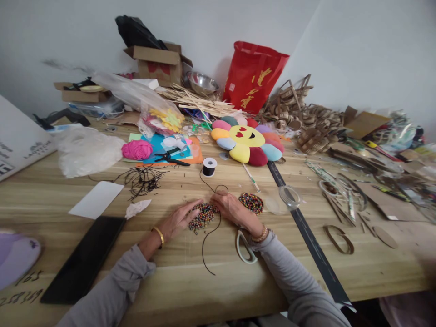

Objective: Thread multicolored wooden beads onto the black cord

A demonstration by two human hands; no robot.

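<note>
Small multicoloured beads [203, 219] lie in a loose pile on the wooden table between my hands. Along the pile's left side rests my left hand [177, 220], its fingers stretched out and touching the beads. My right hand [233, 209] is at the pile's upper right edge, fingers pinched on a thin black cord [203, 254]. The cord runs from a white-ended spool [209, 167] to that hand, and a free end curves towards me. Whether a bead sits in the pinch is hidden. A strand of beads [251, 203] lies right of that hand. White-handled scissors [246, 249] lie partly under my right wrist.
A flower cushion [248, 138] and pliers [170, 157] lie farther back, with tangled black cords [145, 180] at left. A dark flat panel [85, 259] lies by my left arm. A black strip [311, 240] and a tape roll [289, 197] are at right.
</note>
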